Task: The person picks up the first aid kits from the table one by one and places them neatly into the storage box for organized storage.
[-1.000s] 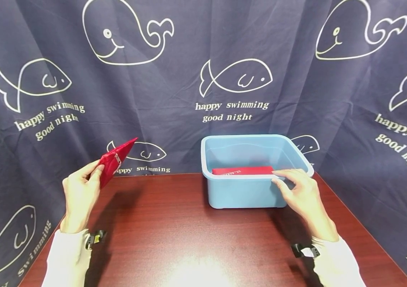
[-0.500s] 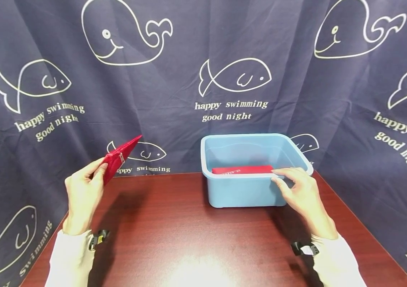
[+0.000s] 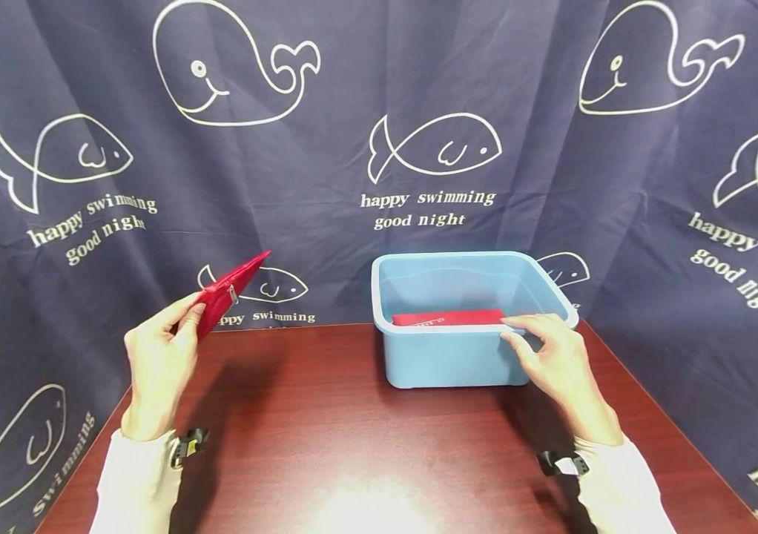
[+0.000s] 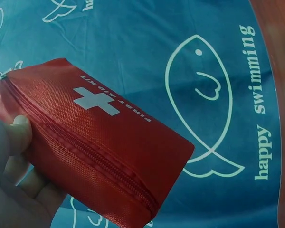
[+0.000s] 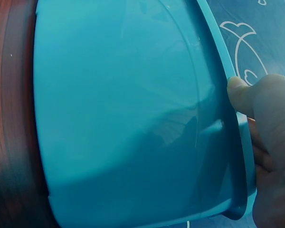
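Observation:
My left hand [image 3: 164, 360] pinches a red first aid kit pouch [image 3: 222, 300] by one end, holding it tilted in the air over the table's left side. In the left wrist view the pouch [image 4: 109, 128] shows a white cross, "FIRST AID KIT" lettering and a zipper along its edge. At the right, my right hand [image 3: 559, 363] grips the front rim of a light blue plastic bin [image 3: 455, 356], thumb outside and fingers over the edge. The right wrist view shows the thumb [image 5: 240, 95] on that rim. Inside the bin lies a red item [image 3: 449, 317] with white marks, its lower part hidden.
The bin stands on a reddish-brown wooden table [image 3: 339, 423] near its back right. A dark blue curtain [image 3: 325, 185] with white whale and fish drawings hangs behind and at both sides. A bright light reflection [image 3: 366, 508] lies at the table's front.
My left hand has moved slightly to the right with the pouch, which now points a little more rightward. The right hand stays on the bin's rim.

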`<state>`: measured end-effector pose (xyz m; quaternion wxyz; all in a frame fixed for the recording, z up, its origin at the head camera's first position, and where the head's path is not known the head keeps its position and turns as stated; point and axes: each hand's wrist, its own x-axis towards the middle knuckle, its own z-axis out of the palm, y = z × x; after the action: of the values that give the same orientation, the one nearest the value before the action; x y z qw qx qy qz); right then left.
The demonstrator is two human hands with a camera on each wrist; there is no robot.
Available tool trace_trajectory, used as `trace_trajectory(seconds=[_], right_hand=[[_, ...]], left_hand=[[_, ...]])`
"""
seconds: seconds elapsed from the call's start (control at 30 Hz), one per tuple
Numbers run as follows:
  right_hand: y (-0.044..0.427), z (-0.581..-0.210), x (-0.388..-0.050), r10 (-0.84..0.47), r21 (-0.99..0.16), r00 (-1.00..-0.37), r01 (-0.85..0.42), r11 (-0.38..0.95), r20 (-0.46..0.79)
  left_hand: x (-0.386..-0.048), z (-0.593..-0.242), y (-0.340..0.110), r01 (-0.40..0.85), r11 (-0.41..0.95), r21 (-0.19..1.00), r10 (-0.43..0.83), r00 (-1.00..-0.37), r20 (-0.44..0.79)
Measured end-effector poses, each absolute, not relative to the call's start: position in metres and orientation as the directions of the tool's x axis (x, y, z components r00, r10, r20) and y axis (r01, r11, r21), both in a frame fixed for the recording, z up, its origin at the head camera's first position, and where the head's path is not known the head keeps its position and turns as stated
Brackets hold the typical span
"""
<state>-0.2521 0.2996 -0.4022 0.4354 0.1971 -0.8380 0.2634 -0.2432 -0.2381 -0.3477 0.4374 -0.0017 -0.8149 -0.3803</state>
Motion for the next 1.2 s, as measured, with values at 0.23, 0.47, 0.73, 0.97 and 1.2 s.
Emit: trace_trajectory(seconds=[0.23,0.47,0.73,0.97,1.2], right_hand=[[0.304,-0.404,-0.249,-0.094,-0.282,-0.560,-0.547,0.788,0.823],[0.305,-0.404,-0.248,-0.102,-0.267,-0.534,-0.568,0.778,0.839],[0.305,-0.401,-0.250,-0.099,-0.272,-0.548,-0.554,0.787,0.831],[0.303,-0.402,-0.252,-0.108,-0.264,-0.536,-0.568,0.779,0.837],[0.303,-0.404,-0.253,-0.104,-0.275,-0.548,-0.565,0.778,0.830]], left_hand=[[-0.249,-0.345,-0.223,0.399,0.664,0.632,-0.335,-0.597,0.729],[-0.259,-0.342,-0.205,0.425,0.623,0.657,-0.342,-0.607,0.717],[-0.265,-0.338,-0.187,0.463,0.583,0.668,-0.340,-0.607,0.718],[-0.266,-0.336,-0.170,0.503,0.569,0.651,-0.310,-0.601,0.736],[-0.266,-0.336,-0.160,0.517,0.583,0.626,-0.282,-0.594,0.754]])
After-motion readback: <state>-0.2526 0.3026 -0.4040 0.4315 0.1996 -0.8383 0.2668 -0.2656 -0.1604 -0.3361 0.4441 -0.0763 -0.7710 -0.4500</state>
